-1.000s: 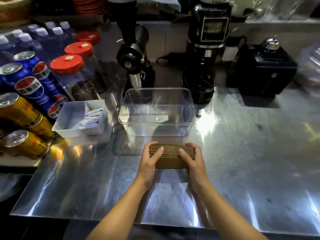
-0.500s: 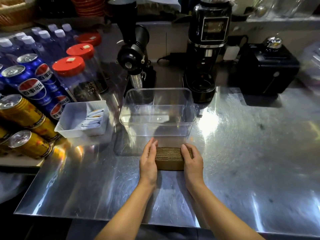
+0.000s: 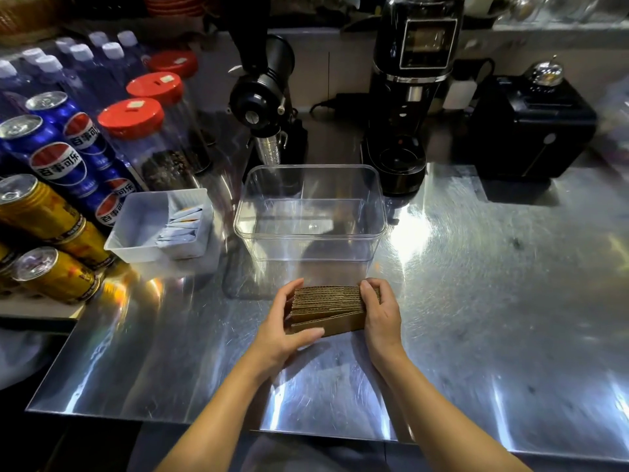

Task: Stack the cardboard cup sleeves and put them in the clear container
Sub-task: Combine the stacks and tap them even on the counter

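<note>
While blue cola cans [image 3: 58, 155], gold cans [image 3: 51, 233] and red-lidded jars [image 3: 136, 131] crowd the far left of the steel counter [image 3: 493, 301], with a white tray of sachets [image 3: 160, 226] just right of them and black grinders [image 3: 408, 97] along the far edge, nothing lies between the hands and the clear container [image 3: 309, 212], which stands open-topped just beyond them. The stack of cardboard cup sleeves [image 3: 328, 308] sits at the near side of that container, outside it, pressed between both hands. The left hand [image 3: 282, 325] curls around its left end with the thumb along the near face, and the right hand [image 3: 381, 315] clasps its right end with fingers bent over the top edge.
</note>
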`<state>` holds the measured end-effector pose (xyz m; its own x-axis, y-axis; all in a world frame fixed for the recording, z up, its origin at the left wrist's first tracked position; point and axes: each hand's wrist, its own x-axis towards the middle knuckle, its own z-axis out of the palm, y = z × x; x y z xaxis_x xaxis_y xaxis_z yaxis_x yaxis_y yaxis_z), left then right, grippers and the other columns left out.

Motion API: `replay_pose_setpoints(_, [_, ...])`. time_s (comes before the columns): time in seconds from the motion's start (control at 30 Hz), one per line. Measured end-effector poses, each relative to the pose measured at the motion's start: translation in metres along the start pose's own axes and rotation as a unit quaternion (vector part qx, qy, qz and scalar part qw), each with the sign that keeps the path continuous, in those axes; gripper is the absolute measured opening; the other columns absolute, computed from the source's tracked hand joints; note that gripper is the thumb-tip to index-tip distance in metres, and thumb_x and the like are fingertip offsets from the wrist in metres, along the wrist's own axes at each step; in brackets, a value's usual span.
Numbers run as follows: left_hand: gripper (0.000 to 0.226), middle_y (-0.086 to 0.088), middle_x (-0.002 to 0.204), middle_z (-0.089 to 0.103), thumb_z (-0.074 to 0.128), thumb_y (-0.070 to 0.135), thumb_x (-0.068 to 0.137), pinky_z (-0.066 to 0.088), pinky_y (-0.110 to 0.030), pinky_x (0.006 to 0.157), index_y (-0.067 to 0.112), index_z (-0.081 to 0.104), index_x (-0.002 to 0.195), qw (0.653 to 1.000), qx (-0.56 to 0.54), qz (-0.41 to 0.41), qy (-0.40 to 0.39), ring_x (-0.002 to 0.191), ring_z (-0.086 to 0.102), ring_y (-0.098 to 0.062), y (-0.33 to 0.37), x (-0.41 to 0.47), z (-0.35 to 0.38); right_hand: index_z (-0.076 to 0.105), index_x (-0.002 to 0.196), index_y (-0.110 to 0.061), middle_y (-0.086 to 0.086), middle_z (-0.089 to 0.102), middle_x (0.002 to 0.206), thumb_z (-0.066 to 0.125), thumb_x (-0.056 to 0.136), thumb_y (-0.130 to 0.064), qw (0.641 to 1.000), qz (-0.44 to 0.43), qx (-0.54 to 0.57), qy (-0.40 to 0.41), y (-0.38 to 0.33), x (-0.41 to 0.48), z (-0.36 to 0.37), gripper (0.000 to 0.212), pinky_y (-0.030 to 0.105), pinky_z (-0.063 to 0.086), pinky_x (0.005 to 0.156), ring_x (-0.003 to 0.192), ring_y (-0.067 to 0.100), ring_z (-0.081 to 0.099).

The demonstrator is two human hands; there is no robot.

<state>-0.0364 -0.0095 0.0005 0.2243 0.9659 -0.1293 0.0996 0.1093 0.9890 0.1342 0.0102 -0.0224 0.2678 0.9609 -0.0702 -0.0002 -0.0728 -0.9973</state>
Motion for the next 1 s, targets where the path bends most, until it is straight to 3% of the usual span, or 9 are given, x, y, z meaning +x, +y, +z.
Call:
replay_pose_setpoints(0.13, [0.058, 0.003, 0.11, 0.062, 0.065, -0.007, 0.075, 0.045, -0.011, 0.082, 0.029, 0.047, 0.117, 0.999, 0.048, 0.02, 0.004, 0.098, 0.06, 0.003, -0.001, 0.0, -0.009, 0.055, 0.081, -0.027, -0.006, 0.057, 0.077, 0.045, 0.092, -0.029, 1.0, -0.005, -0.016, -0.003, 0.0, -0.001, -0.002, 0.015, 0.01, 0.042, 0.061, 0.065, -0.007, 0.051])
replay_pose_setpoints(0.3, [0.049, 0.004, 0.106, 0.067, 0.064, -0.01, 0.075, 0.046, -0.01, 0.082, 0.027, 0.057, 0.106, 0.999, 0.032, 0.01, 0.032, 0.099, 0.062, -0.001, -0.003, 0.002, -0.011, 0.057, 0.089, -0.027, -0.008, 0.06, 0.084, 0.047, 0.092, -0.032, 0.999, -0.002, -0.03, -0.029, -0.005, -0.002, -0.006, 0.011, 0.019, 0.045, 0.069, 0.074, -0.003, 0.054])
replay_pose_setpoints(0.37, [0.048, 0.004, 0.106, 0.067, 0.065, -0.008, 0.074, 0.046, -0.011, 0.084, 0.026, 0.058, 0.107, 0.999, 0.032, 0.01, 0.033, 0.101, 0.062, -0.003, -0.003, 0.002, -0.011, 0.057, 0.093, -0.033, -0.011, 0.061, 0.092, 0.052, 0.089, -0.034, 0.999, -0.003, -0.015, -0.05, -0.009, -0.005, -0.009, 0.006, 0.012, 0.045, 0.071, 0.083, 0.001, 0.057])
replay_pose_setpoints(0.5, [0.047, 0.003, 0.104, 0.067, 0.063, -0.012, 0.074, 0.047, -0.01, 0.077, 0.022, 0.058, 0.106, 0.999, 0.011, 0.002, 0.036, 0.098, 0.063, -0.001, -0.002, 0.002, -0.009, 0.047, 0.12, -0.037, -0.014, 0.055, 0.118, 0.067, 0.073, -0.042, 0.991, -0.011, 0.019, -0.132, -0.01, -0.01, -0.028, 0.052, 0.005, 0.045, 0.073, 0.096, -0.008, 0.057])
replay_pose_setpoints(0.6, [0.047, 0.002, 0.104, 0.066, 0.061, -0.014, 0.074, 0.047, -0.008, 0.075, 0.021, 0.057, 0.105, 0.999, 0.008, 0.007, 0.036, 0.095, 0.062, 0.003, 0.001, 0.002, -0.008, 0.037, 0.131, -0.042, -0.026, 0.056, 0.118, 0.075, 0.067, -0.036, 0.977, -0.025, -0.046, -0.208, -0.006, -0.009, -0.047, 0.075, 0.007, 0.046, 0.08, 0.106, -0.004, 0.057])
replay_pose_setpoints(0.73, [0.047, 0.0, 0.101, 0.065, 0.058, -0.018, 0.074, 0.048, -0.007, 0.069, 0.019, 0.057, 0.103, 0.999, -0.018, 0.006, 0.042, 0.091, 0.063, 0.005, 0.003, 0.0, -0.006, 0.039, 0.124, -0.053, -0.024, 0.061, 0.113, 0.069, 0.074, -0.013, 0.973, -0.043, -0.105, -0.203, -0.001, -0.005, -0.058, 0.071, 0.009, 0.043, 0.09, 0.109, -0.001, 0.057])
replay_pose_setpoints(1.0, [0.049, 0.003, 0.1, 0.068, 0.067, -0.008, 0.072, 0.049, -0.014, 0.079, 0.03, 0.06, 0.101, 0.997, 0.03, 0.016, 0.071, 0.091, 0.065, -0.003, -0.001, 0.004, -0.01, 0.055, 0.11, -0.036, -0.009, 0.067, 0.108, 0.062, 0.079, 0.002, 0.985, -0.061, -0.089, -0.137, -0.005, -0.009, -0.052, 0.05, 0.013, 0.047, 0.086, 0.102, 0.006, 0.063])
